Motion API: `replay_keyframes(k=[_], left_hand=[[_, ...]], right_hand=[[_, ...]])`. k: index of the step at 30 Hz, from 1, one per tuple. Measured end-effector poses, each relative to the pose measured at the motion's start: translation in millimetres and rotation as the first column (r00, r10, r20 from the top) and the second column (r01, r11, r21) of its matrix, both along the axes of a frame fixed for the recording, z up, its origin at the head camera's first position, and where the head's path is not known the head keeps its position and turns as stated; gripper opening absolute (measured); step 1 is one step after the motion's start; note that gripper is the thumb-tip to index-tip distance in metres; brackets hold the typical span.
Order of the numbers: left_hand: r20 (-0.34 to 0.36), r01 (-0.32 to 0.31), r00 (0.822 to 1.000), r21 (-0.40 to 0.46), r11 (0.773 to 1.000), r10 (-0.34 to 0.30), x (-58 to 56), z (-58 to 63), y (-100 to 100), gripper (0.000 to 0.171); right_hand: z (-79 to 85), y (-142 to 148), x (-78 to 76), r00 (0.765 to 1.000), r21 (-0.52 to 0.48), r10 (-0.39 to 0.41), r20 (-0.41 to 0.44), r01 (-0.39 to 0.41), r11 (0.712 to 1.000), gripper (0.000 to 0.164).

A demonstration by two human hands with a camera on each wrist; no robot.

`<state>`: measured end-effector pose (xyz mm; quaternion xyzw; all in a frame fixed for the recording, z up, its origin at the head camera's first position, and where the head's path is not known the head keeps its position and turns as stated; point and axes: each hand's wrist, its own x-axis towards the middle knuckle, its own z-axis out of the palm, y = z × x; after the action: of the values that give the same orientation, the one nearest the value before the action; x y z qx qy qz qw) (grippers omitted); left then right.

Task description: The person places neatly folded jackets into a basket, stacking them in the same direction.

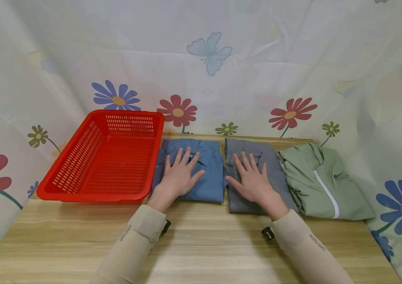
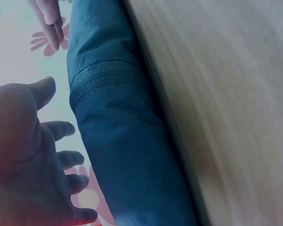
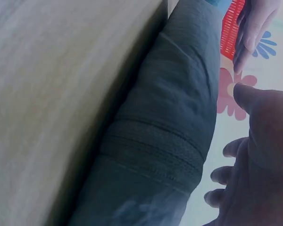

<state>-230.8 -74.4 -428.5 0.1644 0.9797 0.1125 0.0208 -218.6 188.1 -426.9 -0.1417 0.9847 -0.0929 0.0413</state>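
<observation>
A folded blue garment [image 1: 208, 187] lies on the wooden table, with my left hand [image 1: 179, 177] over it, palm down and fingers spread. In the left wrist view, a gap shows between the fingers [image 2: 66, 160] and the blue cloth. To its right, my right hand [image 1: 252, 180] is spread in the same way over a folded grey garment [image 1: 272, 157]. The right wrist view also shows that hand apart from the grey cloth. Neither hand holds anything. Right of the grey one lies a folded green garment [image 1: 304, 185] with a white zipper [image 1: 327, 193].
A red plastic basket [image 1: 96, 197] with slotted sides stands left of the blue garment, nothing visible inside. Wooden tabletop [image 1: 215, 244] stretches in front of the garments. Behind and at both sides hangs a white curtain [image 1: 250, 83] printed with flowers and a butterfly.
</observation>
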Motion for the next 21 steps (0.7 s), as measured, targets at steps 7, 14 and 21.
replay_keyframes(k=[7, 14, 21], left_hand=[[0.032, -0.006, 0.999, -0.002, 1.000, 0.006, 1.8, 1.2, 2, 0.071], [0.067, 0.025, 0.997, 0.016, 1.000, -0.026, 1.4, 0.1, 9, 0.069], [0.017, 0.089, 0.996, 0.065, 0.994, -0.090, -0.5, -3.9, 21, 0.067]], right_hand=[[0.4, 1, -0.1, 1.000, -0.030, -0.006, 0.014, 0.007, 1.000, 0.081], [2.0, 5, -0.8, 1.000, -0.096, -0.007, -0.014, 0.006, 0.995, 0.073], [-2.4, 20, -0.7, 0.995, -0.150, -0.009, -0.100, -0.006, 0.989, 0.061]])
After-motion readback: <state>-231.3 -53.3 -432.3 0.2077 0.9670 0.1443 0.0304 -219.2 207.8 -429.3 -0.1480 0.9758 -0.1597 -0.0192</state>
